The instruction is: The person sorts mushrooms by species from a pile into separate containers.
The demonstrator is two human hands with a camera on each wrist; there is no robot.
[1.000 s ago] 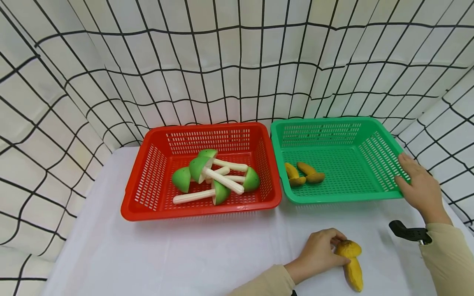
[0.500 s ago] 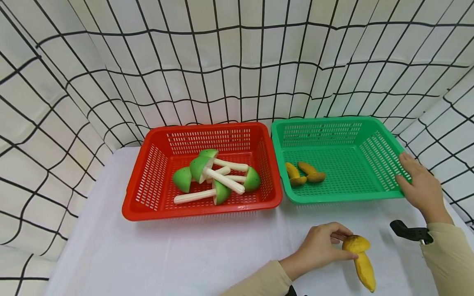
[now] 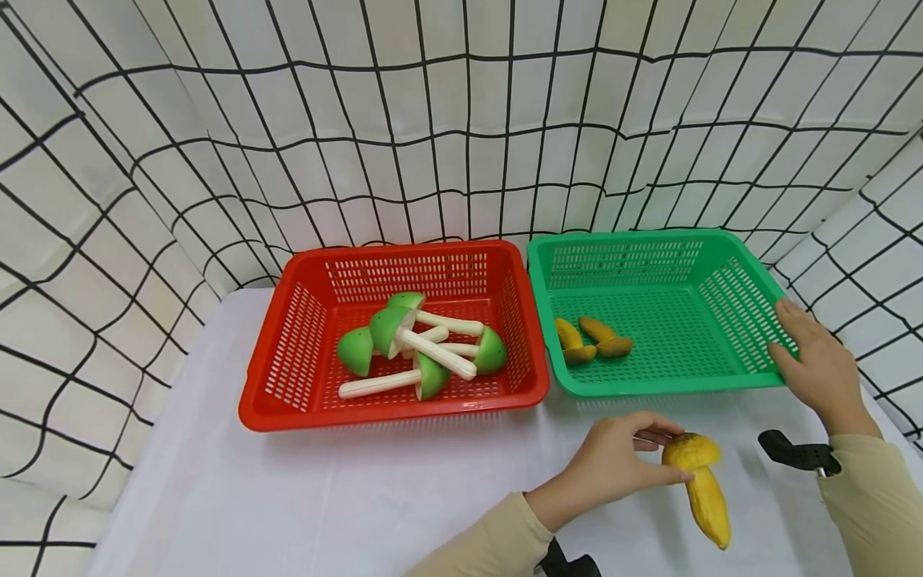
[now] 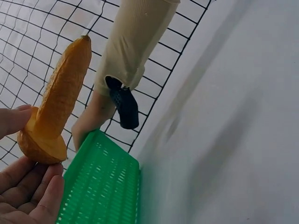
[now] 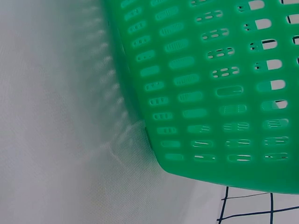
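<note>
Between the thumb and fingertips of my left hand (image 3: 620, 461) is a yellow toy mushroom (image 3: 707, 501), pinched by its cap above the white cloth. Its stem points down toward the front right in the head view; the left wrist view shows the mushroom (image 4: 65, 93) close up. My right hand (image 3: 822, 365) holds the right rim of the green basket (image 3: 649, 389), thumb over the inner side. Most of its other fingers are hidden. Two smaller brownish-yellow mushrooms (image 3: 611, 344) lie at the basket's left end. Only the basket's slotted wall (image 5: 196, 98) appears in the right wrist view.
Left of the green basket stands a red basket (image 3: 389, 418) holding several green-capped mushrooms (image 3: 433, 353) with white stems. White cloth (image 3: 346, 497) covers the table. Behind and beside it hangs a white sheet with a black grid (image 3: 447, 104). Black wrist mounts (image 3: 796, 450) jut from the sleeves.
My left hand has lifted the yellow mushroom off the cloth, carrying it slightly right and then farther from me. My right hand stays on the green basket.
</note>
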